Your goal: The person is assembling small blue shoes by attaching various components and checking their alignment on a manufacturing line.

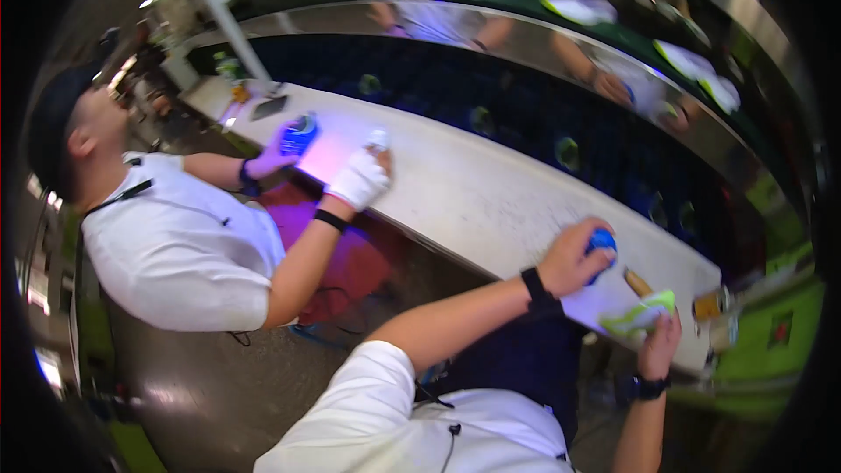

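My left hand [569, 261] is closed around a bright blue rounded object [601, 254] just above the white bench [491, 210]; its exact kind is blurred. Lower right, my right hand [661, 346] grips the end of a lime-green and white shoe sole [638, 314], which tilts over the bench's near edge. Between the two lies a brown, handle-like piece [638, 282], close to the sole's upper edge.
A co-worker [184, 236] in white sits to the left, a white glove [361, 177] on one hand, a blue object [299, 135] in the other. Several similar soles [578, 9] lie on the raised dark belt. A yellowish container [710, 305] stands at the bench's right end.
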Motion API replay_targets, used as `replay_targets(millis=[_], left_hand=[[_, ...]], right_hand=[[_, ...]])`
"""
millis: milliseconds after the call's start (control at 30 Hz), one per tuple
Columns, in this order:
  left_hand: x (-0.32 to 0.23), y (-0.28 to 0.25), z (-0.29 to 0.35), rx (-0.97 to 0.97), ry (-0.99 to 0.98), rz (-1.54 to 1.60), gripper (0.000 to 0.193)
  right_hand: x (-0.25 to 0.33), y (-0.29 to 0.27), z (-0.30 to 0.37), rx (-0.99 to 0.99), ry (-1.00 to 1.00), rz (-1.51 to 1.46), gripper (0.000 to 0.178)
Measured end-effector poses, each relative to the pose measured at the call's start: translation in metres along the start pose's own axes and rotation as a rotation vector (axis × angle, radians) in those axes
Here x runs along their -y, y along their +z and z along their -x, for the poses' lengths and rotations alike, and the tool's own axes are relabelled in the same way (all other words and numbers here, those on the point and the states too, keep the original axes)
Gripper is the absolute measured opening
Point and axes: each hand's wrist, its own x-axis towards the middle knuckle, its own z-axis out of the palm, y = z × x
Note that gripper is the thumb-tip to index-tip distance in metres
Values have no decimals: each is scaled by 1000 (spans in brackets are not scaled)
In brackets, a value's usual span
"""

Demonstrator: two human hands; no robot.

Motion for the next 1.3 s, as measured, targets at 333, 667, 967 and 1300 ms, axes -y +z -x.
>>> replay_targets(millis=[333,667,967,1300], left_hand=[[-26,18,26,189,301,-334,49],[-46,14,89,153,-6,-98,39],[-34,10,103,136,86,-161,30],[-35,-1,108,260,86,-135,34]], right_hand=[[37,54,-2,353,2,-363,17],[34,47,16,377,-10,-252,31],[25,51,31,260,-192,-184,35],[30,48,42,307,-242,-32,37]])
